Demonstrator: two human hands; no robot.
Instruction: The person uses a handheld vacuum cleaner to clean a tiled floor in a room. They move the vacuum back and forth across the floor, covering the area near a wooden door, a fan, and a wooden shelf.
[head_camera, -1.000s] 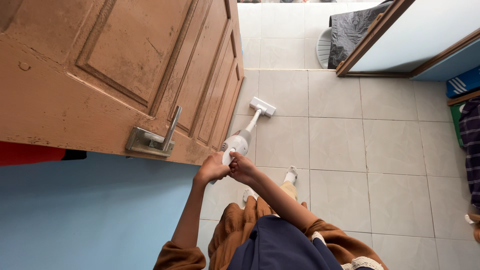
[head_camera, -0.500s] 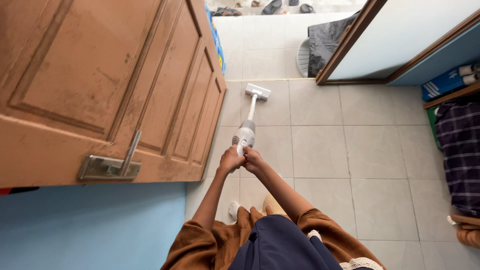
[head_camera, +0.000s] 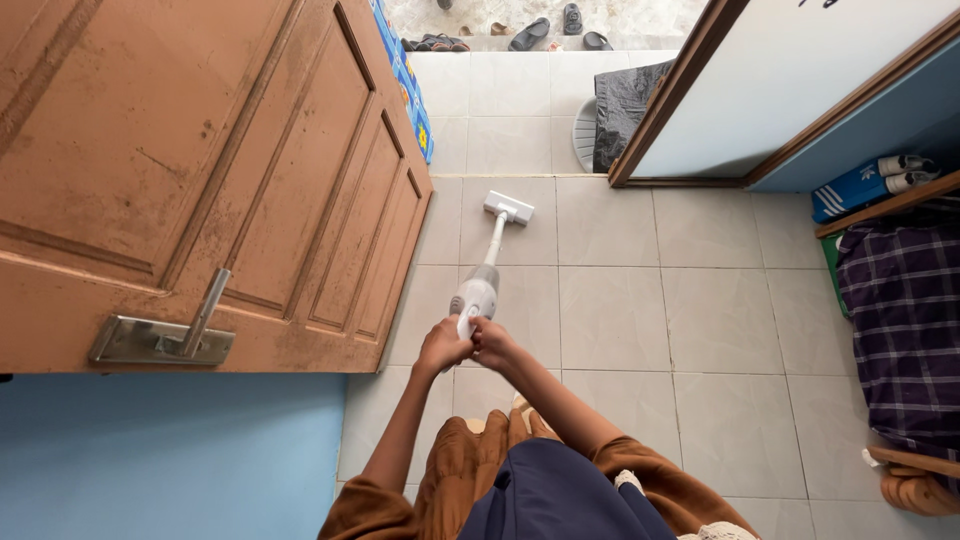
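Left hand (head_camera: 442, 350) & right hand (head_camera: 492, 343) both clenched on handle of slim white stick vacuum (head_camera: 478, 292), its floor head near open brown wooden door (head_camera: 250, 170).

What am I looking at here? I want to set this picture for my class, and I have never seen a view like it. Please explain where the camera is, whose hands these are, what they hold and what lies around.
The camera sits on a person's head and looks straight down, so you see their own arms, brown sleeves and clothing from above. There is no machine arm here, only two bare hands. The left hand and the right hand are closed side by side around the handle of a white stick vacuum cleaner. Its flat head rests on the pale tiled floor ahead of the person. On the left stands an open brown wooden door with a metal handle. Beyond the doorway lie sandals and a dark cloth over a white basket. A checked cloth lies at the right.
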